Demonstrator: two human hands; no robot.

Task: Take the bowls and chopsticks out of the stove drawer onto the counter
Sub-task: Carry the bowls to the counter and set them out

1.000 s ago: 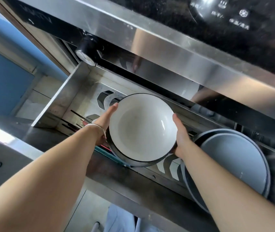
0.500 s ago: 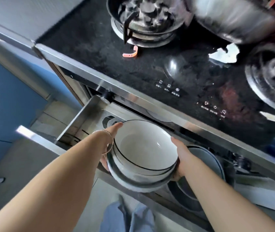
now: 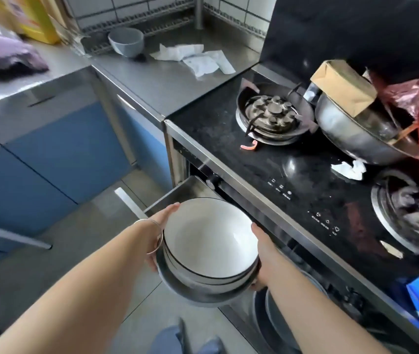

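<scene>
A stack of bowls (image 3: 209, 254) is held in the air above the open stove drawer (image 3: 167, 194), clear of it and below the level of the stove top (image 3: 228, 129). The left hand (image 3: 161, 226), with a bangle (image 3: 152, 236) at the wrist, presses its grip against the stack's left side. The right hand (image 3: 263, 254) presses its grip against the right side. More plates (image 3: 269, 312) remain in the drawer beneath the right forearm. A grey bowl (image 3: 126, 44) sits on the steel desk (image 3: 157, 80), well apart from the stack.
</scene>
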